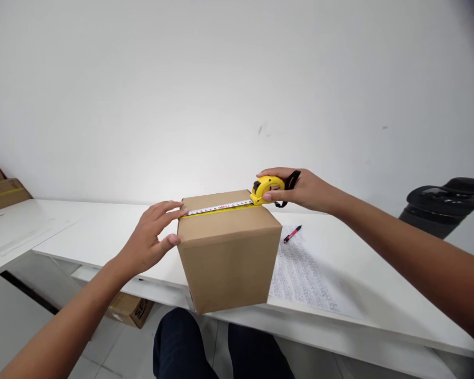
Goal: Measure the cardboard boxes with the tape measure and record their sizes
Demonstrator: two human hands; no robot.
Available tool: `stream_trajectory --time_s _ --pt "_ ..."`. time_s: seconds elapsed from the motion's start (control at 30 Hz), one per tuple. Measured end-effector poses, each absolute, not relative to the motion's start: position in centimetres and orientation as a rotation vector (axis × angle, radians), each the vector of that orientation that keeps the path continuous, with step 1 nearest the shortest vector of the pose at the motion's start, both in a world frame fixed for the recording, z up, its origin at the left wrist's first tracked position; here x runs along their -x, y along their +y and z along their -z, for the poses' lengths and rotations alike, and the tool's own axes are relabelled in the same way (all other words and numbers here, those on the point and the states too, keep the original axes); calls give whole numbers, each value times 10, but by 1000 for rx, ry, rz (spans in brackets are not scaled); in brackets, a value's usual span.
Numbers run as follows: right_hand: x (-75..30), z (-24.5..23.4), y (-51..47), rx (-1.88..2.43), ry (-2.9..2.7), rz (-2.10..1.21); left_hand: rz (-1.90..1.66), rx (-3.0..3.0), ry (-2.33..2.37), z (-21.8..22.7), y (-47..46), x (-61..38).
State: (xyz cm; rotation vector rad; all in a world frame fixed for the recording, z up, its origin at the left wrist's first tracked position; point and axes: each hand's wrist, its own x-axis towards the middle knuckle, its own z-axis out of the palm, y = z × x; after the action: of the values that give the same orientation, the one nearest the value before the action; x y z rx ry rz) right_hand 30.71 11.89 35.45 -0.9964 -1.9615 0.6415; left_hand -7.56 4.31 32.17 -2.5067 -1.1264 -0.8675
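Observation:
A brown cardboard box (pixel 233 268) stands at the front of the white table, its closed top facing up. A yellow tape measure (pixel 267 188) has its white blade (pixel 215 207) pulled out across the box top from left to right. With fingertips on the blade's end, my left hand (pixel 152 234) holds it at the box's left edge; the thumb rests against the box's side. My right hand (pixel 296 188) grips the tape measure's case at the right edge, a black wrist strap (pixel 291 181) beside the fingers. The blade's very tip is hidden under the left fingers.
Right of the box, a red and black pen (pixel 293 233) lies on a printed sheet (pixel 300 273). A black bottle (pixel 438 210) stands at far right. Cardboard boxes (pixel 6 195) sit at far left, and another box (pixel 130 309) lies under the table. A white wall (pixel 221 95) rises behind.

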Motion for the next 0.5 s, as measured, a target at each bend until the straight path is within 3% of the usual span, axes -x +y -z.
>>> stream_trajectory --time_s 0.33,0.5 --pt "-304 -361 109 909 -2012 -654 760 2220 -814 -314 4 95" --pt "-296 -367 111 891 -2024 -690 881 2044 -850 -319 10 82"
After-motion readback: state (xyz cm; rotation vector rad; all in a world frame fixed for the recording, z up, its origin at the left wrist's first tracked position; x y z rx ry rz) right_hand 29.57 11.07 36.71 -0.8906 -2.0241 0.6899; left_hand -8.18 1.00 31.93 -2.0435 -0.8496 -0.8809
